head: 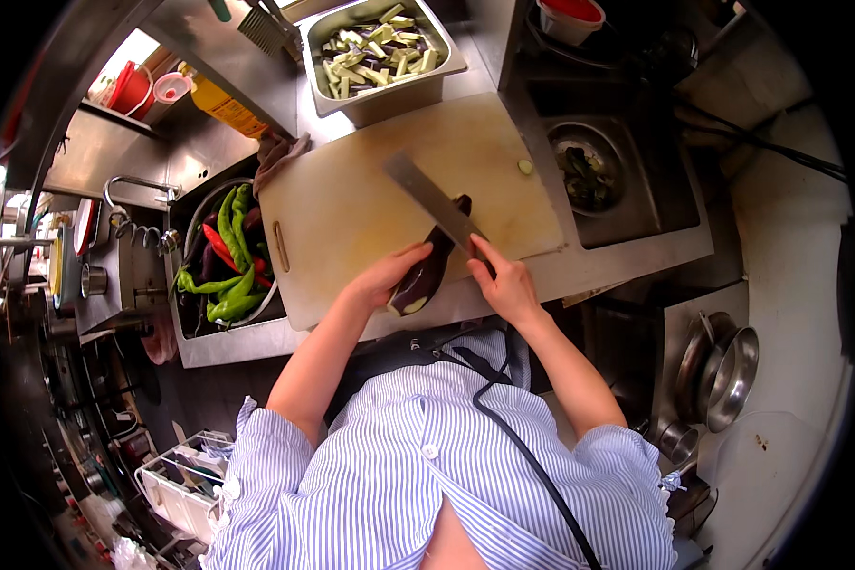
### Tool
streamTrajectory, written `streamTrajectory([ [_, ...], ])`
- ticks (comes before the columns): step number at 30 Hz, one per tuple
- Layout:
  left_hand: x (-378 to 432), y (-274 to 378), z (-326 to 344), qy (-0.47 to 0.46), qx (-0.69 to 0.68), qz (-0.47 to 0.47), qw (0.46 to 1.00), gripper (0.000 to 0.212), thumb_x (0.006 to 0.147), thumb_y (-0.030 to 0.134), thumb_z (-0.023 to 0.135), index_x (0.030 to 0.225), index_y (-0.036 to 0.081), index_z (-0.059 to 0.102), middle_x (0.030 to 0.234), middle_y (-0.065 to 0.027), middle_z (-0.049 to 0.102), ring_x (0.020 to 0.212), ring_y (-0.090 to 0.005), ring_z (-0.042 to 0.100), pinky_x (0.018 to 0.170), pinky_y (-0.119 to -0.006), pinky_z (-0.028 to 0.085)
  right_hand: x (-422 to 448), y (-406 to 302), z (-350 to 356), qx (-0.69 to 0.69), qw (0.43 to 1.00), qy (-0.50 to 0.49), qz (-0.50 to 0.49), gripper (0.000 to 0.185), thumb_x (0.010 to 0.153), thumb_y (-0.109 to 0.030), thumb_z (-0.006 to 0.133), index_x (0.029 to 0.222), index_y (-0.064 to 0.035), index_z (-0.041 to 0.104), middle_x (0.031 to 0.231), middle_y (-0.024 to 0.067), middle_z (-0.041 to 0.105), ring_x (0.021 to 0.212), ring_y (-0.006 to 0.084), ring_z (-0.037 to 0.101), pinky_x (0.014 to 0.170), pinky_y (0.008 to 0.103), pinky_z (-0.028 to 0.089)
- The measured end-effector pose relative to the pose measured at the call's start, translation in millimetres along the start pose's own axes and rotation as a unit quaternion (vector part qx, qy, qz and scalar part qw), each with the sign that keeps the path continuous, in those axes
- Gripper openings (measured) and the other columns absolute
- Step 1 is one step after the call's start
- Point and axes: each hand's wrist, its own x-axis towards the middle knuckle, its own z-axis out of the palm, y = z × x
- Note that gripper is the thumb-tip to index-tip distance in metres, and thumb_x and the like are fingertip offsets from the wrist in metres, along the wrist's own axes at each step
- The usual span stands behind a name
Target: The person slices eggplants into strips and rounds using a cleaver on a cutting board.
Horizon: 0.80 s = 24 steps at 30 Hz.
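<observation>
My left hand [388,274] grips a dark purple eggplant [427,272] near its cut end, which faces me and shows pale flesh. In my right hand [502,281] is a knife [431,196] with a broad rectangular blade. Its blade crosses over the eggplant's far part, pointing away to the left, and the eggplant's far tip shows beyond it. Whether the edge touches the skin I cannot tell. Both hands are at the near side of a pale cutting board [342,192]. A small pale green slice [525,167] lies near the board's right edge.
Behind the board stands a steel pan [392,92] of cut eggplant sticks. At left, a sink holds a bowl [271,299] with green and red peppers and eggplants. To the right, scraps lie in a sink basin [588,171]. A crumpled cloth [278,157] touches the board's left corner.
</observation>
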Motion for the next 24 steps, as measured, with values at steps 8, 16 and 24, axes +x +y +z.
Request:
streamTrajectory([
  [8, 16.5, 21.6, 30.4, -0.040, -0.017, 0.072, 0.996, 0.035, 0.089, 0.030, 0.040, 0.099, -0.002, 0.050, 0.082, -0.0139, 0.059, 0.062, -0.0234, 0.060, 0.052, -0.032, 0.051, -3.5, 0.6, -33.2, -0.103, 0.986, 0.025, -0.127, 0.050, 0.076, -0.038, 0.060, 0.120, -0.0169, 0.048, 0.058, 0.0083, 0.053, 0.049, 0.0260, 0.054, 0.047, 0.0347, 0.045],
  [16, 15.7, 29.4, 50.0, -0.047, -0.007, 0.070, 0.996, 0.030, 0.090, 0.025, 0.043, 0.105, -0.001, 0.047, 0.084, -0.0113, 0.058, 0.066, -0.0195, 0.060, 0.056, -0.029, 0.051, -6.2, 24.3, -69.2, -0.228, 0.964, 0.064, -0.119, 0.054, 0.073, -0.040, 0.061, 0.122, -0.0213, 0.047, 0.056, 0.0057, 0.050, 0.047, 0.0235, 0.052, 0.045, 0.0333, 0.045],
  [24, 5.5, 35.5, 46.1, -0.217, -0.009, 0.134, 0.967, 0.033, 0.091, 0.029, 0.037, 0.114, 0.005, 0.041, 0.082, -0.0129, 0.056, 0.069, -0.0219, 0.058, 0.059, -0.033, 0.049, 14.2, 109.0, -92.2, 0.274, 0.905, 0.252, 0.204, 0.038, 0.083, -0.047, 0.050, 0.086, -0.0094, 0.053, 0.051, 0.0042, 0.044, 0.040, 0.0118, 0.041, 0.040, 0.0284, 0.036],
])
